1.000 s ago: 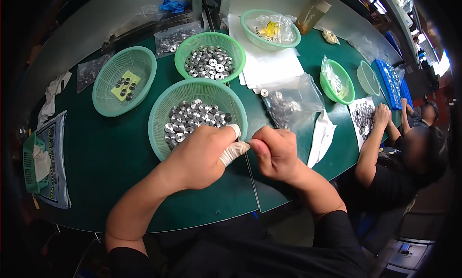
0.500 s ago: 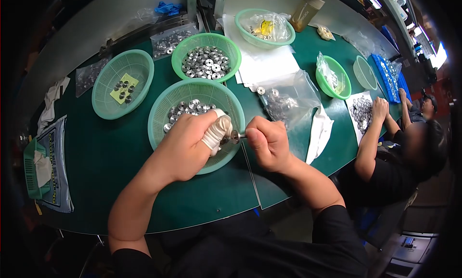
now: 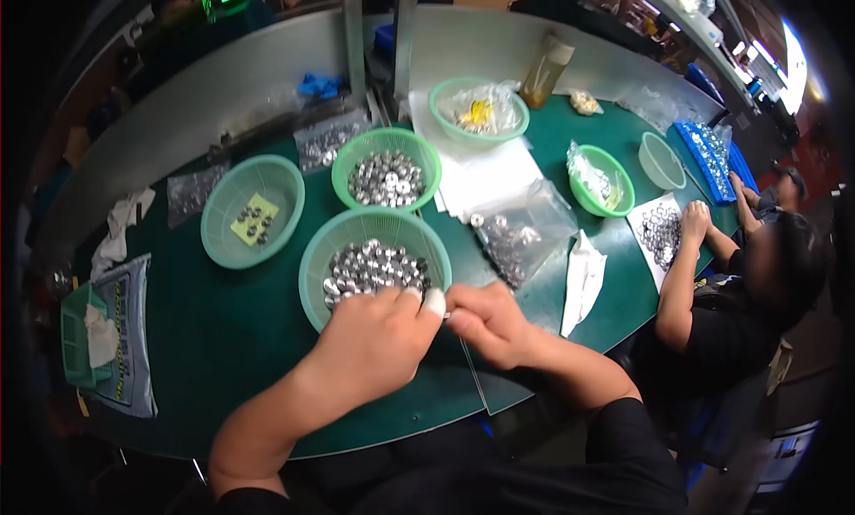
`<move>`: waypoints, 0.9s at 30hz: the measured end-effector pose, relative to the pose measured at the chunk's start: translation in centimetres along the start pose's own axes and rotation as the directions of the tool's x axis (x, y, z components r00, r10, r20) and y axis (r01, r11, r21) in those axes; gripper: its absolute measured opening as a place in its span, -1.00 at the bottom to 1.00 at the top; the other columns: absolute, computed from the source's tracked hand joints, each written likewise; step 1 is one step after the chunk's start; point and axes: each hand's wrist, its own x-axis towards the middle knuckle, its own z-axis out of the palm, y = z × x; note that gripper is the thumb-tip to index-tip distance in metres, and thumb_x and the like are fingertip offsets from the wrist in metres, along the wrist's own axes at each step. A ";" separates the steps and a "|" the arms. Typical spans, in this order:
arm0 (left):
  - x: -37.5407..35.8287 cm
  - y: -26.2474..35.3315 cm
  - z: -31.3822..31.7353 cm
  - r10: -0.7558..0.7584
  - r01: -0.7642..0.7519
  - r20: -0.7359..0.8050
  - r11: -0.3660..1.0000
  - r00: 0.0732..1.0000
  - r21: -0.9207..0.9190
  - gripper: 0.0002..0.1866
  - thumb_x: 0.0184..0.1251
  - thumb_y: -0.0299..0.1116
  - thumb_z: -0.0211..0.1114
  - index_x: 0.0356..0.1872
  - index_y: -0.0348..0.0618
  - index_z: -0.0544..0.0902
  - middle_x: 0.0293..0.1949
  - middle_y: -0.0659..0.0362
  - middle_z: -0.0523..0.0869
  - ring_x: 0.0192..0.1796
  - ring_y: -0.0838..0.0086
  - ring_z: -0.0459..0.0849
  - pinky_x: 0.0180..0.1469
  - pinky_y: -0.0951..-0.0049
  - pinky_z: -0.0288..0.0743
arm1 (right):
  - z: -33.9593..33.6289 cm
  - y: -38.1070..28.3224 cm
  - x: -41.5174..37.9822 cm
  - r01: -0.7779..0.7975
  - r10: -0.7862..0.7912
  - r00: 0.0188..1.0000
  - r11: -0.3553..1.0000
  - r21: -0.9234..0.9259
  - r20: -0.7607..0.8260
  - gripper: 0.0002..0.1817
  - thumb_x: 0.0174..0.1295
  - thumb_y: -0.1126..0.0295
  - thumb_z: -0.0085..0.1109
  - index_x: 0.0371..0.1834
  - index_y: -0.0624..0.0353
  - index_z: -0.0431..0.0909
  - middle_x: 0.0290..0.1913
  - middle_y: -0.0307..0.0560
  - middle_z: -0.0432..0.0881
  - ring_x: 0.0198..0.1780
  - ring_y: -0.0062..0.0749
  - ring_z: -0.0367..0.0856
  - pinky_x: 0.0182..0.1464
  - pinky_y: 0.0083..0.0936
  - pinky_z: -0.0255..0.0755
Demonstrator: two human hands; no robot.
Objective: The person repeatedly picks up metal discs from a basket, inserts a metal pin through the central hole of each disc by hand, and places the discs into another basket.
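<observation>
My left hand (image 3: 374, 341), with white finger covers on its fingertips, is closed over the front rim of a green plastic basket (image 3: 322, 246). Pressed against its fingertips, my right hand (image 3: 494, 323) is curled in a fist. A sliver of metal (image 3: 447, 316) shows between the two hands; the earlier view shows it as a small round metal part on a thin metal rod. My fingers hide most of both. Many shiny round metal parts (image 3: 378, 267) lie heaped in the basket behind my left hand.
Behind stands another green basket (image 3: 432, 183) of metal parts. A basket (image 3: 210, 225) at left holds several dark parts on yellow paper. Right of centre lie a plastic bag of parts (image 3: 525, 234) and a white cloth (image 3: 583, 283). A co-worker (image 3: 730, 292) sits at the right.
My head view has tilted up, so the table sits lower. My hands have come closer together, left hand turned knuckles up, and the metal part between them is now mostly covered.
</observation>
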 end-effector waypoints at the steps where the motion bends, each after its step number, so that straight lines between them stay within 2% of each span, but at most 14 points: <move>1: -0.5 0.3 -0.6 0.028 -0.029 0.042 0.999 0.999 0.020 -0.89 0.12 -0.38 0.37 -0.43 -0.12 0.61 -0.48 0.19 0.57 -0.44 0.29 0.64 -0.47 0.25 0.52 | -0.1 -1.0 0.1 0.011 -0.011 0.999 1.000 0.000 0.038 -0.76 0.51 0.28 0.10 -0.24 0.25 0.54 -0.57 0.07 0.51 -0.53 0.00 0.54 -0.42 -0.26 0.40; 5: -2.8 1.6 -3.9 0.120 -0.136 0.269 0.990 0.956 0.038 -0.81 0.16 -0.26 0.36 -0.47 -0.08 0.55 -0.52 0.18 0.57 -0.47 0.29 0.65 -0.51 0.23 0.51 | -0.4 -4.3 0.1 -0.098 0.090 0.891 0.995 -0.005 0.445 -0.71 0.51 0.26 0.12 -0.28 0.28 0.52 -0.60 0.18 0.51 -0.53 0.15 0.54 -0.40 -0.12 0.41; 7: -3.9 3.1 -5.2 0.151 -0.140 0.372 0.989 0.916 -0.056 -0.77 0.24 -0.20 0.36 -0.46 -0.07 0.55 -0.52 0.16 0.61 -0.48 0.28 0.68 -0.52 0.22 0.55 | 0.1 -5.5 -0.5 -0.027 0.044 0.828 0.999 -0.039 0.559 -0.67 0.50 0.24 0.10 -0.35 0.29 0.50 -0.59 0.23 0.54 -0.48 0.27 0.57 -0.38 -0.01 0.44; 9: -4.8 4.2 -6.3 0.205 -0.171 0.401 0.978 0.893 -0.119 -0.80 0.27 -0.22 0.31 -0.48 -0.03 0.57 -0.55 0.17 0.61 -0.53 0.33 0.67 -0.57 0.34 0.49 | 0.8 -7.3 -1.3 0.078 0.018 0.786 0.989 -0.127 0.617 -0.67 0.49 0.22 0.08 -0.32 0.28 0.51 -0.58 0.23 0.56 -0.44 0.31 0.60 -0.36 0.06 0.49; 11: -5.7 4.9 -7.2 0.205 -0.109 0.430 0.965 0.879 -0.238 -0.75 0.28 -0.17 0.34 -0.43 -0.09 0.56 -0.55 0.16 0.62 -0.51 0.27 0.70 -0.59 0.20 0.53 | 1.0 -9.4 -2.0 0.139 0.029 0.772 0.967 -0.213 0.635 -0.69 0.48 0.20 0.07 -0.28 0.25 0.51 -0.57 0.21 0.58 -0.43 0.32 0.62 -0.35 0.09 0.53; 12: -5.8 5.3 -7.9 0.212 -0.096 0.491 0.963 0.845 -0.250 -0.74 0.27 -0.15 0.35 -0.40 -0.09 0.56 -0.55 0.14 0.63 -0.49 0.25 0.71 -0.60 0.17 0.53 | 1.3 -9.7 -2.6 0.224 -0.043 0.784 0.950 -0.217 0.620 -0.72 0.52 0.18 0.06 -0.23 0.19 0.42 -0.60 0.13 0.55 -0.52 0.24 0.57 -0.43 0.05 0.50; 13: -6.3 5.7 -8.3 0.219 -0.100 0.493 0.962 0.842 -0.256 -0.73 0.46 -0.15 0.24 -0.33 -0.13 0.55 -0.56 0.19 0.62 -0.52 0.37 0.68 -0.59 0.30 0.49 | 1.4 -10.8 -2.9 0.264 -0.035 0.778 0.924 -0.276 0.627 -0.71 0.53 0.20 0.04 -0.25 0.20 0.41 -0.60 0.08 0.57 -0.54 0.18 0.59 -0.48 0.00 0.51; 15: -7.1 6.7 -9.0 0.115 0.127 0.552 0.916 0.826 -0.381 -0.81 0.46 -0.30 0.25 -0.26 -0.23 0.63 -0.29 -0.03 0.78 -0.28 0.06 0.76 -0.29 0.10 0.61 | 2.3 -10.9 -3.7 0.327 -0.074 0.771 0.898 -0.294 0.632 -0.76 0.42 0.26 0.10 -0.29 0.22 0.39 -0.61 0.00 0.56 -0.57 0.02 0.63 -0.55 -0.12 0.49; 16: -7.3 6.7 -9.1 0.094 0.175 0.477 0.855 0.874 -0.489 -0.82 0.48 -0.33 0.20 -0.29 -0.23 0.57 -0.43 -0.09 0.70 -0.38 -0.09 0.68 -0.34 0.06 0.55 | 2.5 -11.0 -3.9 0.404 -0.127 0.779 0.850 -0.337 0.615 -0.77 0.37 0.29 0.12 -0.31 0.21 0.39 -0.62 -0.05 0.53 -0.59 -0.07 0.62 -0.57 -0.19 0.47; 19: -7.6 6.0 -9.8 0.114 0.336 0.569 0.708 0.814 -0.621 -0.80 0.51 -0.31 0.18 -0.26 -0.25 0.58 -0.42 -0.07 0.72 -0.39 -0.07 0.69 -0.34 0.06 0.52 | 2.7 -11.3 -4.1 0.576 -0.280 0.777 0.676 -0.460 0.563 -0.80 0.21 0.33 0.16 -0.40 0.17 0.37 -0.65 -0.20 0.43 -0.65 -0.31 0.56 -0.63 -0.37 0.40; 22: -7.4 5.2 -9.3 0.174 0.395 0.552 0.531 0.815 -0.750 -0.79 0.54 -0.32 0.15 -0.26 -0.25 0.57 -0.43 -0.05 0.72 -0.42 -0.01 0.69 -0.38 0.13 0.48 | 2.8 -11.2 -4.2 0.645 -0.392 0.761 0.543 -0.538 0.517 -0.80 0.11 0.33 0.17 -0.48 0.12 0.35 -0.66 -0.30 0.34 -0.66 -0.49 0.47 -0.65 -0.50 0.32; 25: -5.7 4.5 -9.4 0.225 0.678 0.771 0.374 0.596 -0.633 -0.80 0.55 -0.32 0.15 -0.26 -0.23 0.57 -0.44 -0.03 0.73 -0.44 0.04 0.69 -0.41 0.23 0.45 | 2.8 -10.3 -4.4 0.659 -0.428 0.752 0.474 -0.584 0.502 -0.80 0.07 0.32 0.17 -0.53 0.08 0.34 -0.65 -0.33 0.30 -0.65 -0.54 0.42 -0.65 -0.55 0.27; 26: -5.5 4.1 -9.1 0.243 0.683 0.773 0.365 0.586 -0.633 -0.79 0.50 -0.31 0.20 -0.30 -0.24 0.57 -0.46 0.00 0.72 -0.45 0.08 0.69 -0.44 0.24 0.47 | 2.4 -10.3 -4.4 0.654 -0.425 0.755 0.447 -0.610 0.499 -0.80 0.05 0.32 0.18 -0.53 0.07 0.34 -0.64 -0.33 0.30 -0.64 -0.54 0.43 -0.65 -0.55 0.27; 27: -6.3 3.5 -8.4 0.217 0.803 0.850 0.281 0.480 -0.525 -0.76 0.56 -0.26 0.15 -0.28 -0.22 0.56 -0.49 0.08 0.69 -0.48 0.23 0.66 -0.47 0.32 0.45 | 1.8 -10.2 -4.4 0.646 -0.420 0.761 0.424 -0.635 0.494 -0.80 0.03 0.32 0.18 -0.53 0.07 0.34 -0.64 -0.33 0.30 -0.63 -0.55 0.43 -0.65 -0.55 0.27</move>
